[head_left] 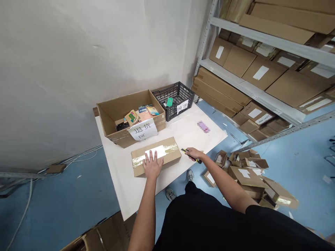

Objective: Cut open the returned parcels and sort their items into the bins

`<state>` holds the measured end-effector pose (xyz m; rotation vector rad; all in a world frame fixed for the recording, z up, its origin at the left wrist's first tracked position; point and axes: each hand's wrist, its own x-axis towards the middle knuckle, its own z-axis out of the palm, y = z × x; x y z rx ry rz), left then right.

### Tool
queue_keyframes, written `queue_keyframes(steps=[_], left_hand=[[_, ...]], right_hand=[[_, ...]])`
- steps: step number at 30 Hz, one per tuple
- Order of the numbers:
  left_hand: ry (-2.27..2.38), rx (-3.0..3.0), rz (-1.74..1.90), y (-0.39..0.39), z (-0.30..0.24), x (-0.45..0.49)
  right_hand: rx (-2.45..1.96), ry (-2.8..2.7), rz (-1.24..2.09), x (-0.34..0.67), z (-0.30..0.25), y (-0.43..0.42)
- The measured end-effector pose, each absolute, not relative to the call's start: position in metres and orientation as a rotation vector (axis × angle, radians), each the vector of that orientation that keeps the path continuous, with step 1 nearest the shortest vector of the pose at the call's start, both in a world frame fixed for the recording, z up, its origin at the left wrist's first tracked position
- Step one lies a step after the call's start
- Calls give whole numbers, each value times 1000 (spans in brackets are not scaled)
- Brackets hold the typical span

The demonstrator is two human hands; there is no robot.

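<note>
A taped cardboard box [171, 149] with a white label lies on the white table [123, 184]. My left hand [152, 165] rests flat on its top, fingers spread, near the label. Just right of the box's end, my right hand [193, 153] is closed around a yellow and black utility knife [190, 155], its tip pointing toward the box.
An open carton [115, 113] of small packets with a paper sign and a black plastic crate [180, 96] stand at the table's far side. Metal shelves [261, 94] of cartons fill the right. Opened boxes [251, 176] are piled on the blue floor.
</note>
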<state>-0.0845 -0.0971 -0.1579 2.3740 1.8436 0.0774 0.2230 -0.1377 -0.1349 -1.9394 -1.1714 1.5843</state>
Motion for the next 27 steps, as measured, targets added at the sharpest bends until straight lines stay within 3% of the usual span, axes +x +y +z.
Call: queue_keyframes(steps=[5,11,16,21,27], left_hand=[[1694,2384,12,-51,-129,-99],[1708,2310,-156,-10,-115,-143],[1910,2229,-69,-65,-124,-133],[1510,2373,41,-99,-126,-108],[1329,2526,169,-37,-120,-61]], right_hand=[[-2224,-923,1023,174,-155,-150],[-2338,-982,912,131,-166,-129],[-2436,-1043,766,145,-151,-59],[-2422,-1226,697,168,-125,-3],[-2278,-1128,693,193,-122,-64]])
